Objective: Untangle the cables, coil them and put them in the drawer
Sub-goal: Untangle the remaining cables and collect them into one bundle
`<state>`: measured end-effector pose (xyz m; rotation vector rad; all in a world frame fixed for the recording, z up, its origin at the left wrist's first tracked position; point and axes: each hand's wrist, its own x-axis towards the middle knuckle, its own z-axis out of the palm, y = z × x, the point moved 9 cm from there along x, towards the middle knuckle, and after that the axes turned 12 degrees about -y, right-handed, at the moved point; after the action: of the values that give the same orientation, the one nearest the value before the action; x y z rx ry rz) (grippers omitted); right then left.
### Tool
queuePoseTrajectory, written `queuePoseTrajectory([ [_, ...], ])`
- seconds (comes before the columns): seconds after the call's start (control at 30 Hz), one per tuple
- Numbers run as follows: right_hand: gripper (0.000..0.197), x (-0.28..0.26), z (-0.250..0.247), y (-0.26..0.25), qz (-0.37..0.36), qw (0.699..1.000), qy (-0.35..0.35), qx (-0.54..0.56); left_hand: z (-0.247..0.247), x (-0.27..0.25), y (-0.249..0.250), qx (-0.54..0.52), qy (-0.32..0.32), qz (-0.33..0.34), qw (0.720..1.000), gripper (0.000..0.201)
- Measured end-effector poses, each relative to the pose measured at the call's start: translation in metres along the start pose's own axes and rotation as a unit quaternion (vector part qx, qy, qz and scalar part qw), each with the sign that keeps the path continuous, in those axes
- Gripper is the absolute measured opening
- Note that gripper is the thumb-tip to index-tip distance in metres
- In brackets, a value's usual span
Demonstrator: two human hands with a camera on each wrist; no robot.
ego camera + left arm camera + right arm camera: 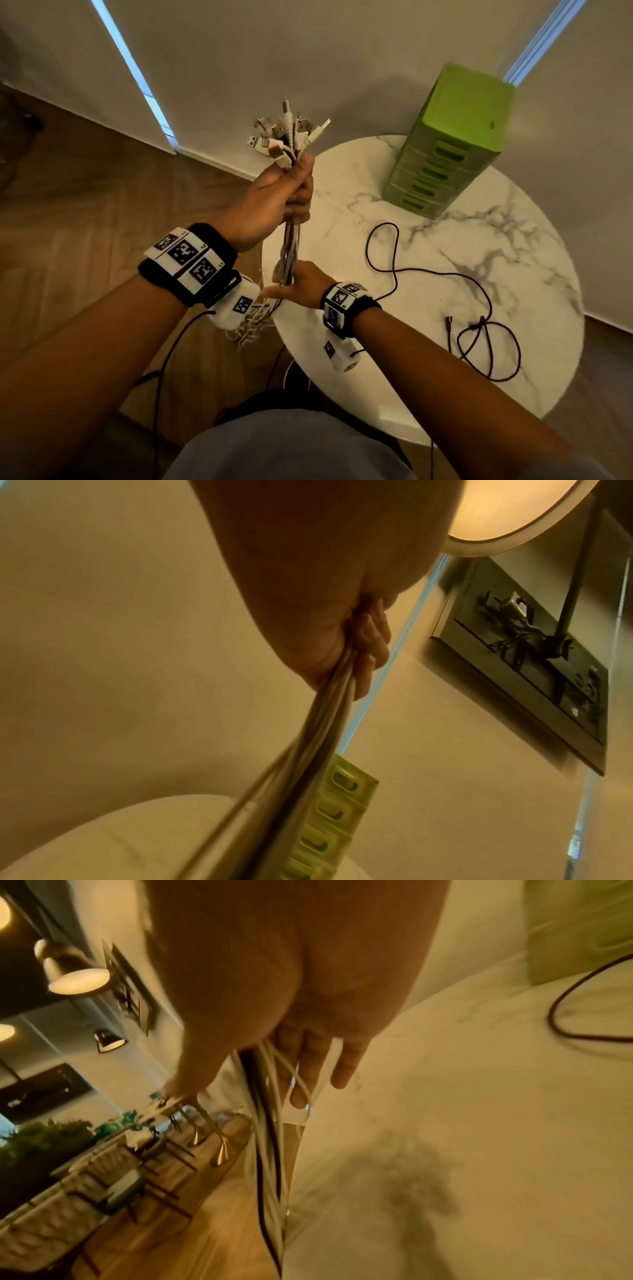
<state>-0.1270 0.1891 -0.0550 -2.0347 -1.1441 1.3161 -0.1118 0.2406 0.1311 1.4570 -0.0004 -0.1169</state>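
My left hand [289, 193] is raised above the table's left edge and grips a bundle of white cables [290, 246], with its plugs [287, 137] fanned out above the fist. In the left wrist view my curled fingers [371, 642] wrap the bundle [308, 737]. Lower down, my right hand [301, 284] has straight fingers [303, 1074] threaded among the hanging strands [270, 1145], one of them dark. The loose ends dangle below, partly hidden by my left wrist. A black cable [479, 284] lies in loops on the table. The green drawer unit [455, 144] has its drawers closed.
The round white marble table [428, 212] stands against the wall, with the drawer unit at its back. Wooden floor [102, 205] lies to the left. In the right wrist view a dining set [113, 1164] is far off.
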Motion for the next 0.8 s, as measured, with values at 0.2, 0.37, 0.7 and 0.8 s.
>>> queuePoseTrajectory([
  [0.2, 0.05, -0.07, -0.031, 0.062, 0.04, 0.995, 0.086, 0.041, 0.053, 0.04, -0.015, 0.005, -0.067, -0.026, 0.997, 0.042],
  [0.37, 0.01, -0.166, -0.034, 0.159, 0.173, 0.973, 0.1, 0.115, 0.117, 0.069, -0.039, -0.017, -0.14, -0.057, 0.988, 0.038],
  [0.7, 0.06, -0.289, 0.018, 0.283, 0.427, 0.903, 0.046, -0.003, 0.198, 0.096, -0.086, -0.021, -0.196, -0.101, 0.975, 0.035],
  [0.8, 0.058, -0.292, 0.023, 0.294, 0.43, 0.899, 0.066, -0.049, 0.204, 0.098, -0.091, -0.027, -0.192, -0.107, 0.975, 0.035],
])
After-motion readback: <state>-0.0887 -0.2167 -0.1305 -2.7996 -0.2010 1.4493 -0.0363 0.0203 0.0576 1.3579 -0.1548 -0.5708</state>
